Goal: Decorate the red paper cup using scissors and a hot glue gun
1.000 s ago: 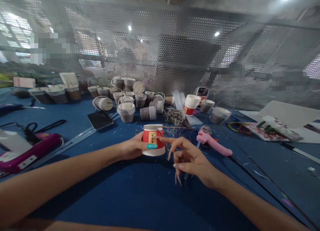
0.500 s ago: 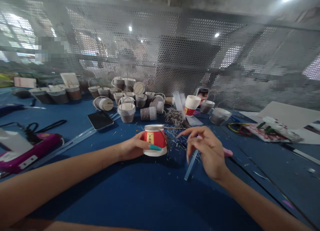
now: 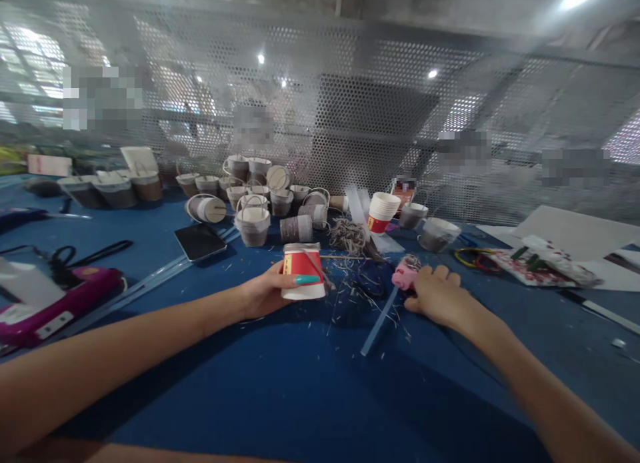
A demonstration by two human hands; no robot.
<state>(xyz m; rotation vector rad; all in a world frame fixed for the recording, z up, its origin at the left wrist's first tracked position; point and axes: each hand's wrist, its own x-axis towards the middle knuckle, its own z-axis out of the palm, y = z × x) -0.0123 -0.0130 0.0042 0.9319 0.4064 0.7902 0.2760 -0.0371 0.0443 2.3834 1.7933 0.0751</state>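
Fingers: left hand (image 3: 265, 291) grips red cup (image 3: 303, 271) | right hand (image 3: 440, 295) closed over pink glue gun (image 3: 406, 275) | twine scraps (image 3: 350, 296) between

Left hand (image 3: 263, 293) curled in a grip; right hand (image 3: 440, 296) — apparently closed — knuckles up.

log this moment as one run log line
left hand: holds upside-down red paper cup | right hand: closed on pink glue gun | surface: blue table

Blue table (image 3: 280, 396), phone (image 3: 200, 241), paper cups (image 3: 260, 209), twine scraps (image 3: 350, 236)
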